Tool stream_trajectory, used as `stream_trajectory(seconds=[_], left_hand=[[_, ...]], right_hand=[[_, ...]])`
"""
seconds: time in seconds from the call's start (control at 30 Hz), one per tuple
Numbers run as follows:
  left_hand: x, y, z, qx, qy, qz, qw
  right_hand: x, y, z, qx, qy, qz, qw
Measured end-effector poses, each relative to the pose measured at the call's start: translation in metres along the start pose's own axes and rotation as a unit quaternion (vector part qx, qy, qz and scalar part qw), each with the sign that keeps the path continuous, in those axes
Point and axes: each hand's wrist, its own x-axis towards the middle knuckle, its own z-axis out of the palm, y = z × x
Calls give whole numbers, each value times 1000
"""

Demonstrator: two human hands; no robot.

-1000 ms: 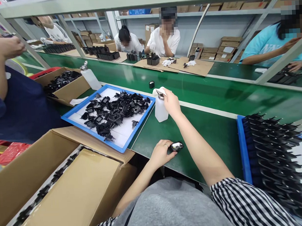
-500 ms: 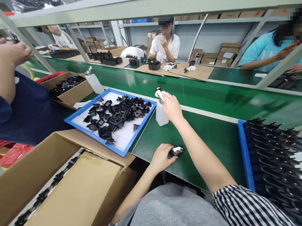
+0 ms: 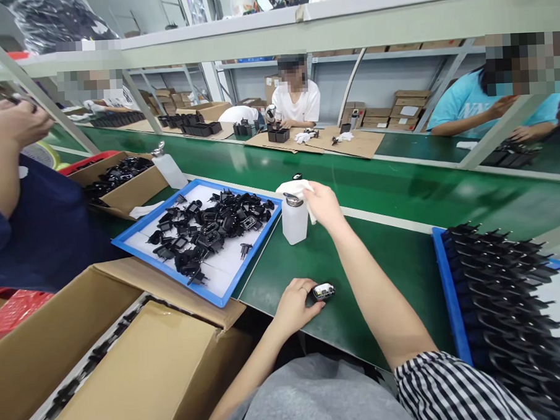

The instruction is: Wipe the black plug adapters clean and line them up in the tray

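Note:
My left hand rests on the green tabletop with its fingers closed around a small black power adapter. The adapter's exposed side faces up and shows light-coloured parts inside. My right hand pinches a white cloth at the top of a whitish dispenser bottle with a metal head. The bottle stands upright, and the cloth partly covers its top. A small black item shows just behind the cloth.
Left of the bottle lies a blue-rimmed tray of loose black plug adapters. At right, another blue tray carries rows of adapters. An open cardboard box is at near left, beside a co-worker's arm. A second bottle stands farther back.
The cloth in my right hand now spreads out over the bottle's top, with the hand a little to the right of it. My left hand stays on the adapter. The view has tilted slightly up.

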Motion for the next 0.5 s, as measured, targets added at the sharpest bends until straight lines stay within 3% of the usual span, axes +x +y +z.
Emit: stream_trajectory(seconds=[0.07,0.13,0.23,0.33,0.4,0.5], left_hand=[[0,0,0,-5,-1,-2,1000],[1,1,0,-9,-3,-14,1000],[11,5,1,5,-6,-65,998],[32,10,4,49,-26,-121,991],[54,11,7,61,-47,-121,990],[95,6,8,35,-61,-73,995]], right_hand=[[10,10,-3,119,6,27,992],[16,17,-1,165,46,30,985],[15,19,9,55,73,-9,996],[7,15,19,-97,-14,-104,990],[2,13,23,-150,-48,-155,975],[1,14,23,-172,-54,-169,969]])
